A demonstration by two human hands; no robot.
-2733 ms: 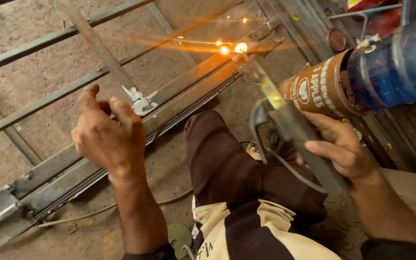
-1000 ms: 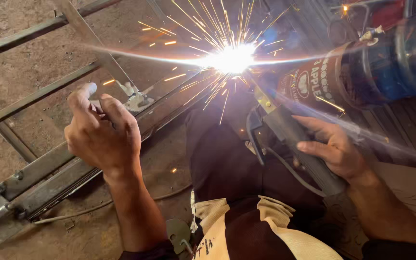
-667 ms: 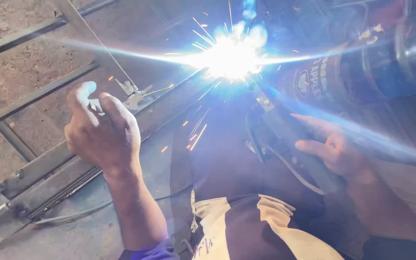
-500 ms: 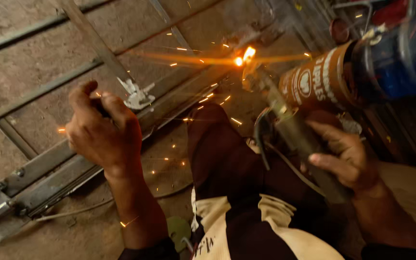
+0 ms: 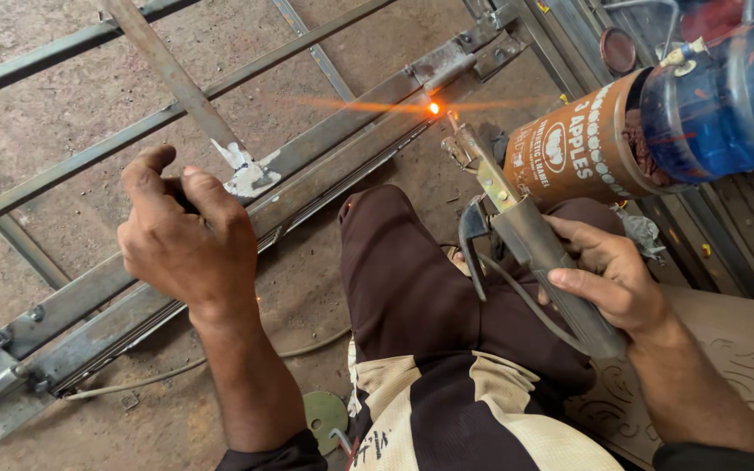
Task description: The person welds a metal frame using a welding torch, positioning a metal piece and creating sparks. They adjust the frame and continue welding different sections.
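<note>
Right now the right hand (image 5: 613,279) is closed around the grey handle of a welding electrode holder (image 5: 538,253), fingers wrapped over its top and the thumb along the near side. The holder slants up and away from this hand, and its thin rod (image 5: 460,131) ends at a small orange glowing spot (image 5: 434,108) on the steel frame (image 5: 342,148), well ahead of the knuckles. A dark cable (image 5: 517,292) loops from the holder back under the palm.

Off to the other side, the left hand (image 5: 189,240) is curled shut, its fingertips pressed down on the same frame rail near a white patch (image 5: 242,170) where a diagonal bar (image 5: 163,65) crosses; whether it grips something small inside the fist cannot be told. The glowing spot lies beyond and to the right of this hand, well apart from it.

Between the two hands the person's knee in dark brown trousers (image 5: 412,279) is raised. Just beyond the right hand lies a rusty orange tin (image 5: 578,144) on its side, with a blue plastic container (image 5: 726,96) against it. The frame rests on a rough concrete floor (image 5: 45,113).
</note>
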